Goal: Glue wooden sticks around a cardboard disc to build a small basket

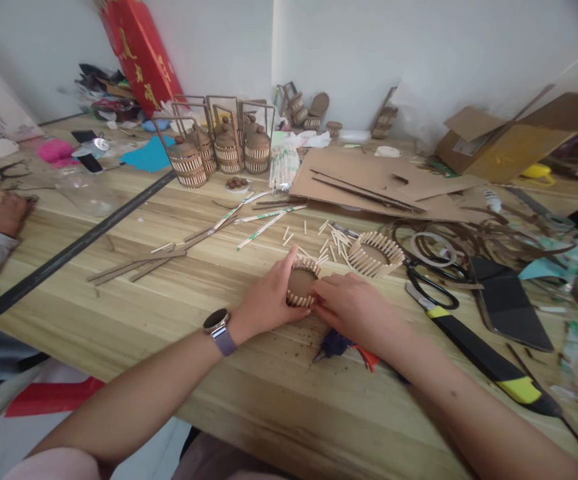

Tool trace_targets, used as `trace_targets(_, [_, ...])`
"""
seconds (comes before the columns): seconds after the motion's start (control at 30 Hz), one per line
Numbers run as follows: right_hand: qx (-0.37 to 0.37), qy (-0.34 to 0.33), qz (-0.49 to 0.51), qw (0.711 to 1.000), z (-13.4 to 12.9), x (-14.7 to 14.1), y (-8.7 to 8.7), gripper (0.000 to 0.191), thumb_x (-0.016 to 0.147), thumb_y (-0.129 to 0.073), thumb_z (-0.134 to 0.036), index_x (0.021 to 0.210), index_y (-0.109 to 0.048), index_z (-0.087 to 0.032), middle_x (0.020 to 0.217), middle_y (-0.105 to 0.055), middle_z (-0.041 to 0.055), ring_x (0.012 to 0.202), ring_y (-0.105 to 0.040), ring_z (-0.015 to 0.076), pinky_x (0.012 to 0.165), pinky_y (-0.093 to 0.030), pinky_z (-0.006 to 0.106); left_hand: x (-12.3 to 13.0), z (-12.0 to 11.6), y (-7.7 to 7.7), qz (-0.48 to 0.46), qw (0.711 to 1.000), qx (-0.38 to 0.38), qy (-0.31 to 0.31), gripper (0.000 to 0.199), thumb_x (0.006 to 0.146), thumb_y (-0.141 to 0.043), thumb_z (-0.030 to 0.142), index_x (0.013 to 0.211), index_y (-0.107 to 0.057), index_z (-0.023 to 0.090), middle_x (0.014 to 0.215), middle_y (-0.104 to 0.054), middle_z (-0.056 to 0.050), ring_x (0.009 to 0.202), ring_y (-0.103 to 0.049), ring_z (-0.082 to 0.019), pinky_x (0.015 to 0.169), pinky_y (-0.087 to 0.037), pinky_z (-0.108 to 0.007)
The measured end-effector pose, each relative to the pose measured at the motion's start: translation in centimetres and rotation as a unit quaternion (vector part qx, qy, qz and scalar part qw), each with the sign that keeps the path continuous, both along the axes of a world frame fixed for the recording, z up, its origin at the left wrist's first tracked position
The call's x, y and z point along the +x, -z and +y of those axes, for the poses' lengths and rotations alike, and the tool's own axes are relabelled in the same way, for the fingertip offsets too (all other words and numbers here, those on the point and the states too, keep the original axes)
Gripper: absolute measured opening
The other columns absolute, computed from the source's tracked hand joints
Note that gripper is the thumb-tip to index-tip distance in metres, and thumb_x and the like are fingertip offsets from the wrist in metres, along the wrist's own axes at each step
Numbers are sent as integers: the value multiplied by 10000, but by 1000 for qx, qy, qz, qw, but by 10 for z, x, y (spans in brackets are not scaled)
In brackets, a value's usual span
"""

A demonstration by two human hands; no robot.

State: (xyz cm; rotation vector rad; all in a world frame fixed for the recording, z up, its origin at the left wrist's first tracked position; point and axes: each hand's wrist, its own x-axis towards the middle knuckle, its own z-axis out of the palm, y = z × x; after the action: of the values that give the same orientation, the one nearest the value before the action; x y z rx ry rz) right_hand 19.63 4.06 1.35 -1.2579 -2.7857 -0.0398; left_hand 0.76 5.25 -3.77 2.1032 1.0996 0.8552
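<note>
Basket (301, 283) sat between your curled left hand (267, 293) and pinching right hand (347, 301); seemed light, fragile, best held low.

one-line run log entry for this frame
left hand: holding small round basket | right hand: touching its right side | second basket: beyond right hand | glue gun: on table, partly hidden
</note>
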Motion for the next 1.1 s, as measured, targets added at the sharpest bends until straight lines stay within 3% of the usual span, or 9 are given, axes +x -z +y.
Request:
trace_targets(0.37, [-13, 0, -11, 1000, 1, 1, -8, 153, 894, -560, -186, 750, -609, -196, 772, -686, 23, 751, -613, 189, 660, -331, 318, 0, 0, 1, 8, 1000, -1, -8, 1185, 670, -820, 264, 1536, -11, 265, 1534, -331, -187, 1402, -352, -379, 1091, -379, -569])
trace_targets(1.1, [-14, -1, 9, 1000, 3, 6, 1, 150, 921, -557, -241, 783, -599, -201, 795, -672, 24, 802, -604, 200, 680, -330, 317, 0, 0, -1, 21, 1000, -7, -10, 1216, 638, -850, 250, 1535, -28, 258, 1549, -304, -186, 1418, -331, -360, 1118, -355, -552])
